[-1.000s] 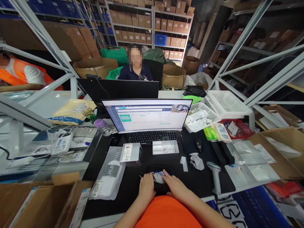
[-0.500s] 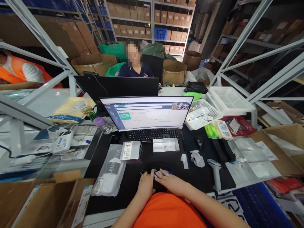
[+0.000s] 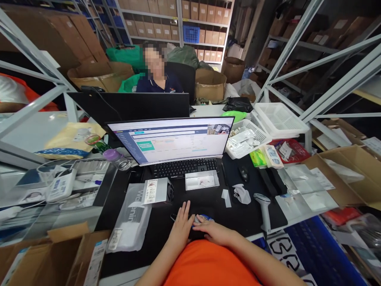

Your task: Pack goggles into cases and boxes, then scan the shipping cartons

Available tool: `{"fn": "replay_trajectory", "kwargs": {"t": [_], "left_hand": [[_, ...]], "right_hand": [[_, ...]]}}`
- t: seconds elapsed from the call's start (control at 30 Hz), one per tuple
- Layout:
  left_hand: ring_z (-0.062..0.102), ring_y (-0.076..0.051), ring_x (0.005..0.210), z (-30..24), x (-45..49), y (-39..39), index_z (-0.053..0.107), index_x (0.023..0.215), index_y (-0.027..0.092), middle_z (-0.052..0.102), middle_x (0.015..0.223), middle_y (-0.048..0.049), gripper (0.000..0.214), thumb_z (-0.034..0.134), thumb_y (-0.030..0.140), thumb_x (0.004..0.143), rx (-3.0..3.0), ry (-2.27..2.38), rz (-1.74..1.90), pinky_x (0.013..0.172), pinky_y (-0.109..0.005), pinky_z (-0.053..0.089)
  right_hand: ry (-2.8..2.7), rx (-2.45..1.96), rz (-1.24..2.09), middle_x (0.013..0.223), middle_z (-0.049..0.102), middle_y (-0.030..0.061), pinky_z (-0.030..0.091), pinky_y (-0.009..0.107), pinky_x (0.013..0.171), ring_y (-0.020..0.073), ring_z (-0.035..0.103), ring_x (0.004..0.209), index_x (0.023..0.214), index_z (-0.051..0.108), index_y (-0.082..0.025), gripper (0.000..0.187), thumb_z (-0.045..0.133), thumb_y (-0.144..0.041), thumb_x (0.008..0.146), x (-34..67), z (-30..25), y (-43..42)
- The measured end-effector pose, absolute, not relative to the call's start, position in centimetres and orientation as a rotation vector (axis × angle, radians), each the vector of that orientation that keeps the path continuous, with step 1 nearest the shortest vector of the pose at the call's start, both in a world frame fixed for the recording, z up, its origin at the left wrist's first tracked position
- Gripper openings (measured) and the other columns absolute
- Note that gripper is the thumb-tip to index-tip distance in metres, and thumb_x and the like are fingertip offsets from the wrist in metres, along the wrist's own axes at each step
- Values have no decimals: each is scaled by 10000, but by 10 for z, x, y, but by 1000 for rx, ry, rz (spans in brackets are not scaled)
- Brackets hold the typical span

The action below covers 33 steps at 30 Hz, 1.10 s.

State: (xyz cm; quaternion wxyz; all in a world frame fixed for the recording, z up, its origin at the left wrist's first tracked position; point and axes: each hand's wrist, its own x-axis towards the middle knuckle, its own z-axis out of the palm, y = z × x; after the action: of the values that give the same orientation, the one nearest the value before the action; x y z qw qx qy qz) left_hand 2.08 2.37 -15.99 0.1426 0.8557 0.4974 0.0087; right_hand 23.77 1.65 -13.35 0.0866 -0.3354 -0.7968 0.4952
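Note:
My left hand (image 3: pixel 180 225) lies at the desk's front edge with its fingers stretched forward, holding nothing visible. Beside it my right hand (image 3: pixel 214 231) rests with fingers extended, touching or just over a small blue-and-grey item (image 3: pixel 205 217). That item's kind is mostly hidden by the fingers. A dark thing beneath both hands blends into the black mat (image 3: pixel 184 198). Ahead of the hands stand a boxed product (image 3: pixel 157 190) with a printed label and an open white tray-like box (image 3: pixel 202 181). A long translucent pouch (image 3: pixel 131 218) lies to the left.
A monitor (image 3: pixel 169 139) and keyboard (image 3: pixel 184 167) stand ahead. To the right are a mouse (image 3: pixel 243 173), a crumpled grey cloth pouch (image 3: pixel 241 194), a handheld scanner (image 3: pixel 263 212) and a white basket (image 3: pixel 248 139). A cardboard box (image 3: pixel 65 254) sits front left. A person sits opposite.
My left hand has shifted slightly forward and its fingers have straightened and spread. My right hand stays near the blue-and-grey item. The camera view has turned a little to the right.

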Motion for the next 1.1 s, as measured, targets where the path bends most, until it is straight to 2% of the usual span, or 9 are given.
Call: {"fn": "replay_trajectory", "kwargs": {"t": [0.17, 0.27, 0.33, 0.43, 0.57, 0.63, 0.77, 0.93, 1.1], "left_hand": [[247, -443, 1503, -146, 26, 44, 524, 1410, 199, 281, 1625, -247, 975, 831, 75, 492, 2410, 1305, -113, 1214, -587, 229], [312, -431, 1467, -146, 24, 45, 544, 1387, 247, 368, 1578, -205, 918, 792, 83, 519, 2420, 1303, -102, 1203, -594, 236], [346, -418, 1441, -153, 18, 41, 569, 1340, 292, 406, 1550, -161, 856, 788, 95, 536, 2446, 1298, -24, 1197, -597, 250], [374, -401, 1418, -170, 9, 35, 555, 1316, 298, 439, 1503, -145, 783, 772, 115, 586, 2471, 1286, 180, 1193, -600, 278], [411, -370, 1396, -181, 8, 36, 297, 1511, 188, 471, 1431, -192, 975, 730, 132, 640, 2419, 1282, 343, 1214, -594, 269], [425, -370, 1383, -178, 12, 40, 228, 1545, 156, 485, 1398, -194, 1069, 719, 108, 596, 2393, 1300, 259, 1225, -592, 244], [444, -387, 1356, -166, 19, 48, 420, 1439, 191, 507, 1349, -165, 960, 694, 85, 525, 2346, 1331, 100, 1226, -606, 209], [481, -347, 1303, -166, 15, 52, 445, 1379, 206, 478, 1371, -161, 852, 683, 93, 569, 2187, 1276, 281, 1153, -534, 383], [479, -348, 1291, -173, 15, 52, 470, 1365, 194, 487, 1340, -152, 857, 696, 104, 543, 2142, 1286, 390, 1130, -518, 422]], "right_hand": [[-2452, -1037, 1311, 1611, 367, 100, 215, 414, 1266, 186, 226, 1538, 1538, 420, -197, 696, 468, -31, 864, 228, -133, 19], [-2402, -1067, 1247, 1588, 419, 86, 245, 416, 1259, 193, 326, 1505, 1487, 501, -210, 611, 479, -78, 890, 231, -132, 13], [-2270, -1152, 1181, 1490, 560, 64, 330, 424, 1222, 199, 480, 1412, 1387, 609, -241, 502, 471, -128, 918, 244, -135, 3], [-1914, -1498, 1078, 1189, 746, 67, 492, 409, 1079, 225, 665, 1161, 1172, 730, -250, 364, 468, -189, 927, 277, -150, -17], [-1630, -1815, 1108, 1015, 757, 95, 572, 385, 916, 253, 716, 962, 1031, 751, -216, 317, 496, -159, 852, 310, -175, -37], [-1652, -1797, 1143, 1046, 744, 88, 563, 387, 936, 250, 704, 989, 1067, 740, -209, 348, 528, -137, 801, 313, -184, -42], [-1659, -1760, 1207, 1137, 693, 106, 548, 397, 952, 221, 692, 974, 1186, 697, -184, 477, 542, -98, 743, 297, -197, -40], [-1663, -1693, 1249, 1198, 641, 90, 555, 330, 908, 168, 688, 917, 1366, 599, -225, 635, 525, -60, 757, 281, -203, -27], [-1982, -1719, 1203, 1208, 599, 78, 529, 273, 893, 157, 670, 915, 1498, 450, -244, 789, 545, -49, 739, 279, -188, -18]]}}
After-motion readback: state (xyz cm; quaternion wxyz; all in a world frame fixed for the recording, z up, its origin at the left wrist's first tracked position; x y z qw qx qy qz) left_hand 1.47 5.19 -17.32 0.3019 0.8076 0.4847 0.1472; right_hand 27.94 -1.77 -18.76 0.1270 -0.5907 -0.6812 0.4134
